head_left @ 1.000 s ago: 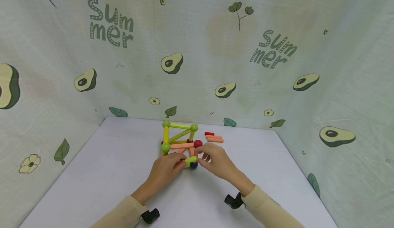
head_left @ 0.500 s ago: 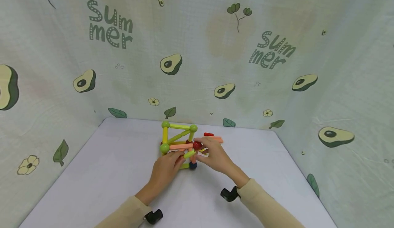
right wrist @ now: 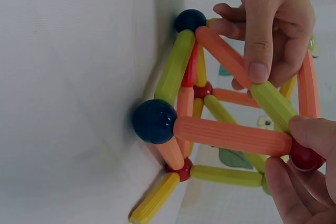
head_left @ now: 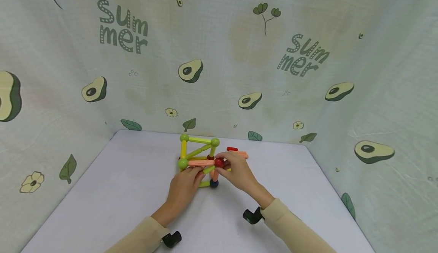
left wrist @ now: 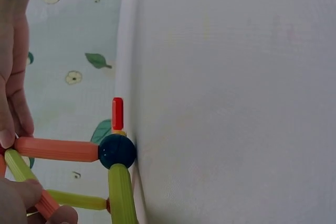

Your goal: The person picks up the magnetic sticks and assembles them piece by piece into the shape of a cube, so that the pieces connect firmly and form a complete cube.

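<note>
A frame of magnetic sticks and balls stands on the table, with green balls (head_left: 183,163) at its upper corners and dark blue balls (right wrist: 155,121) low down. My left hand (head_left: 184,184) pinches an orange stick (right wrist: 223,53) and a short green stick (right wrist: 273,104) where they meet end to end. Together they make a diagonal from one blue ball up to a red ball (head_left: 219,162). That red ball is between the thumb and fingers of my right hand (head_left: 237,171). The green stick's far end meets the ball, partly hidden by the right thumb. Another orange stick (right wrist: 231,136) joins it to a blue ball.
Behind the right hand lie a red stick (head_left: 232,149) and orange sticks (head_left: 243,155) on the white table (head_left: 291,192). A yellow stick (right wrist: 155,199) reaches out from a lower red ball (right wrist: 181,170). Printed cloth (head_left: 219,55) hangs behind the table.
The green stick has swung upward, its free end going from below the red ball to the ball. My right hand has shifted from that stick's end up to the red ball and now pinches it.
</note>
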`<state>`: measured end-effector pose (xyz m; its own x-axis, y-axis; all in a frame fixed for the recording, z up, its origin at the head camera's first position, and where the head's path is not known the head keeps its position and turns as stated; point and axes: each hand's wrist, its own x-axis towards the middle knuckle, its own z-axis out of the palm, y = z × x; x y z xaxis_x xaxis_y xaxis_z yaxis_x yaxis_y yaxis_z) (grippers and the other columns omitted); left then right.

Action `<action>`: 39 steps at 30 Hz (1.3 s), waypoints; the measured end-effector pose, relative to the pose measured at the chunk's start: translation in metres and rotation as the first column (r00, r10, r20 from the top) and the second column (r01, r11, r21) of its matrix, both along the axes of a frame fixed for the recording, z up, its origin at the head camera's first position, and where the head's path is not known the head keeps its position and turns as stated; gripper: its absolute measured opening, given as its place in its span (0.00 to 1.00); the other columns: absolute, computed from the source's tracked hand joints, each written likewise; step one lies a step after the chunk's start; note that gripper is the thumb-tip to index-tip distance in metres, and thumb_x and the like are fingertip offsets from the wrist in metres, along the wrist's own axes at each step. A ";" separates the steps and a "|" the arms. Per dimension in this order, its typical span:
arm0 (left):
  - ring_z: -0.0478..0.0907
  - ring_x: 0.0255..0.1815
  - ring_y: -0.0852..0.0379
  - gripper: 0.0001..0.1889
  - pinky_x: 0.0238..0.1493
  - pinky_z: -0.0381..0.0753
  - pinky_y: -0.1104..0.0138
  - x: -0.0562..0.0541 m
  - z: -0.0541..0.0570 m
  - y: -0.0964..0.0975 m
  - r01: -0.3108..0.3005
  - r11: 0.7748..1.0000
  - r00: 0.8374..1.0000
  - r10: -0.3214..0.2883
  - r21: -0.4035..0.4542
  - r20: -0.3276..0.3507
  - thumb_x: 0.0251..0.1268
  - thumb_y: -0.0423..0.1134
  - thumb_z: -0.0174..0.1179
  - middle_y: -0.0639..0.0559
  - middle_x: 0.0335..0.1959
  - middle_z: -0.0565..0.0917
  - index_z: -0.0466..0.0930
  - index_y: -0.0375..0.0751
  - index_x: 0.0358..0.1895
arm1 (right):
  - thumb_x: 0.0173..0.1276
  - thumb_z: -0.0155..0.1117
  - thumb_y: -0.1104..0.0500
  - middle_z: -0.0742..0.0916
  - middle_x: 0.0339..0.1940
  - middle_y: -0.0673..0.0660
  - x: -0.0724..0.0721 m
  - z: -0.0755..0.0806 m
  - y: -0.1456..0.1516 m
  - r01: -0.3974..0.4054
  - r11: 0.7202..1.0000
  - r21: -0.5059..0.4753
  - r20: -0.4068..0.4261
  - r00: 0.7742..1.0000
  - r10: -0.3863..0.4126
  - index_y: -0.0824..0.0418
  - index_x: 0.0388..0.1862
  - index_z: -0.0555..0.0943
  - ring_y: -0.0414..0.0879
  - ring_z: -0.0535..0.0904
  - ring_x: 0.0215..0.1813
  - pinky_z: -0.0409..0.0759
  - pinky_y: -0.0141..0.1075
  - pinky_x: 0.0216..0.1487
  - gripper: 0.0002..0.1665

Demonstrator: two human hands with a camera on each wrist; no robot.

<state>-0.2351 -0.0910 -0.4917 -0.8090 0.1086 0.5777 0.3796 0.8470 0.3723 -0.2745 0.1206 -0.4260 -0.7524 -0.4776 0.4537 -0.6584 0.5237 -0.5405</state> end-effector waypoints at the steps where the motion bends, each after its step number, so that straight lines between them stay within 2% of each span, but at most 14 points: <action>1: 0.78 0.27 0.61 0.12 0.28 0.78 0.69 0.000 0.000 0.000 0.001 1.000 1.000 -0.001 0.001 0.001 0.67 0.43 0.75 0.55 0.32 0.88 0.90 0.45 0.50 | 0.64 0.80 0.67 0.89 0.50 0.56 0.000 0.000 0.000 -0.003 1.000 -0.002 -0.005 1.000 0.003 0.65 0.57 0.85 0.46 0.88 0.43 0.90 0.38 0.44 0.23; 6: 0.80 0.29 0.60 0.15 0.30 0.81 0.68 0.000 0.000 -0.002 0.006 1.000 1.000 -0.006 0.010 -0.003 0.65 0.43 0.76 0.54 0.34 0.89 0.90 0.46 0.53 | 0.63 0.81 0.67 0.89 0.49 0.56 0.001 0.000 -0.002 0.001 1.000 -0.001 -0.012 1.000 -0.001 0.63 0.57 0.86 0.44 0.88 0.42 0.90 0.39 0.44 0.23; 9: 0.82 0.30 0.60 0.16 0.31 0.82 0.68 0.004 0.001 -0.004 0.010 1.000 1.000 -0.010 0.003 -0.019 0.65 0.44 0.77 0.54 0.37 0.90 0.89 0.47 0.54 | 0.64 0.80 0.67 0.89 0.49 0.55 0.001 0.000 -0.002 0.006 1.000 0.005 -0.012 1.000 -0.006 0.62 0.56 0.85 0.43 0.87 0.42 0.90 0.37 0.44 0.22; 11: 0.79 0.28 0.62 0.15 0.28 0.78 0.71 0.009 0.004 -0.008 0.017 1.000 0.999 -0.017 0.002 -0.037 0.66 0.44 0.76 0.55 0.36 0.90 0.89 0.48 0.54 | 0.65 0.80 0.66 0.89 0.49 0.55 0.001 -0.001 -0.002 0.005 1.000 0.008 -0.006 1.000 -0.005 0.62 0.56 0.85 0.43 0.87 0.42 0.90 0.36 0.44 0.22; 14: 0.74 0.23 0.65 0.15 0.23 0.72 0.75 0.017 0.011 -0.017 0.033 0.999 0.993 -0.034 -0.015 -0.116 0.64 0.45 0.78 0.57 0.33 0.88 0.90 0.48 0.51 | 0.65 0.80 0.66 0.89 0.49 0.54 0.002 -0.002 -0.003 0.002 1.000 0.009 0.002 1.000 -0.002 0.62 0.57 0.85 0.43 0.87 0.42 0.89 0.36 0.44 0.21; 16: 0.71 0.21 0.65 0.15 0.21 0.69 0.76 0.020 0.018 -0.026 0.041 0.999 0.980 -0.045 -0.021 -0.196 0.60 0.43 0.80 0.57 0.32 0.85 0.89 0.46 0.48 | 0.65 0.80 0.66 0.89 0.50 0.55 0.003 -0.001 -0.003 0.000 1.000 0.008 0.003 1.000 0.000 0.63 0.57 0.85 0.44 0.87 0.42 0.89 0.36 0.45 0.22; 18: 0.70 0.20 0.64 0.17 0.20 0.69 0.76 0.021 0.025 -0.035 0.031 0.999 0.959 -0.039 -0.032 -0.280 0.56 0.39 0.83 0.54 0.34 0.82 0.89 0.44 0.47 | 0.65 0.80 0.66 0.89 0.50 0.55 0.003 -0.001 -0.003 -0.003 1.000 0.006 0.001 1.000 0.003 0.63 0.58 0.85 0.44 0.87 0.42 0.90 0.37 0.45 0.22; 20: 0.73 0.22 0.63 0.20 0.21 0.71 0.75 0.018 0.031 -0.043 0.006 0.999 0.948 -0.019 -0.041 -0.318 0.53 0.38 0.84 0.51 0.40 0.81 0.89 0.43 0.49 | 0.65 0.80 0.66 0.89 0.50 0.55 0.004 -0.001 -0.003 0.000 1.000 0.005 0.004 1.000 0.000 0.64 0.58 0.85 0.44 0.87 0.42 0.90 0.38 0.45 0.23; 24: 0.78 0.29 0.60 0.22 0.22 0.74 0.73 0.011 0.036 -0.056 -0.009 0.999 0.966 -0.002 -0.041 -0.260 0.55 0.40 0.83 0.48 0.49 0.79 0.89 0.45 0.54 | 0.65 0.80 0.66 0.88 0.49 0.54 0.005 -0.001 -0.002 0.001 1.000 -0.007 0.006 1.000 -0.001 0.64 0.58 0.85 0.44 0.87 0.41 0.89 0.37 0.44 0.23; 28: 0.80 0.35 0.57 0.19 0.27 0.79 0.69 0.009 0.037 -0.061 0.014 1.000 0.984 -0.018 -0.022 -0.178 0.60 0.42 0.81 0.50 0.50 0.82 0.90 0.46 0.55 | 0.66 0.79 0.65 0.88 0.50 0.53 0.005 -0.001 0.000 -0.040 0.999 0.009 0.010 0.999 0.040 0.63 0.58 0.85 0.45 0.86 0.42 0.89 0.37 0.45 0.22; 31: 0.80 0.35 0.58 0.19 0.30 0.81 0.68 0.009 0.038 -0.061 0.024 1.000 0.989 -0.024 -0.003 -0.147 0.63 0.42 0.79 0.51 0.50 0.83 0.89 0.46 0.55 | 0.69 0.73 0.68 0.87 0.56 0.54 0.003 0.004 0.006 -0.107 0.993 0.051 0.054 0.993 0.104 0.62 0.64 0.82 0.47 0.86 0.47 0.89 0.42 0.49 0.25; 33: 0.80 0.35 0.58 0.19 0.31 0.82 0.68 0.010 0.039 -0.061 0.027 1.000 0.991 -0.026 0.002 -0.132 0.64 0.42 0.78 0.51 0.50 0.83 0.89 0.45 0.56 | 0.70 0.67 0.69 0.86 0.62 0.54 -0.001 0.009 0.012 -0.128 0.988 0.084 0.093 0.988 0.120 0.62 0.69 0.79 0.48 0.86 0.52 0.89 0.44 0.53 0.28; 36: 0.79 0.34 0.60 0.20 0.32 0.83 0.68 0.009 0.040 -0.062 0.026 1.000 0.992 -0.026 0.001 -0.122 0.63 0.42 0.78 0.51 0.50 0.82 0.88 0.45 0.57 | 0.70 0.61 0.70 0.83 0.67 0.57 -0.014 0.018 0.018 -0.082 0.988 0.128 0.088 0.994 0.071 0.62 0.73 0.76 0.51 0.86 0.56 0.88 0.45 0.56 0.32; 39: 0.79 0.34 0.60 0.20 0.32 0.84 0.68 0.009 0.040 -0.063 0.026 1.000 0.993 -0.027 -0.005 -0.118 0.63 0.42 0.78 0.51 0.50 0.82 0.88 0.45 0.58 | 0.75 0.64 0.66 0.82 0.68 0.59 -0.035 0.025 0.016 0.006 0.986 0.167 0.026 1.000 -0.011 0.59 0.73 0.76 0.54 0.86 0.56 0.88 0.46 0.56 0.29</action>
<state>-0.2260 -0.1541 -0.4520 -0.7317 0.1311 0.6689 0.4432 0.8371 0.3208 -0.3097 0.1365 -0.4014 -0.7676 -0.5383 0.3479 -0.6399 0.6137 -0.4624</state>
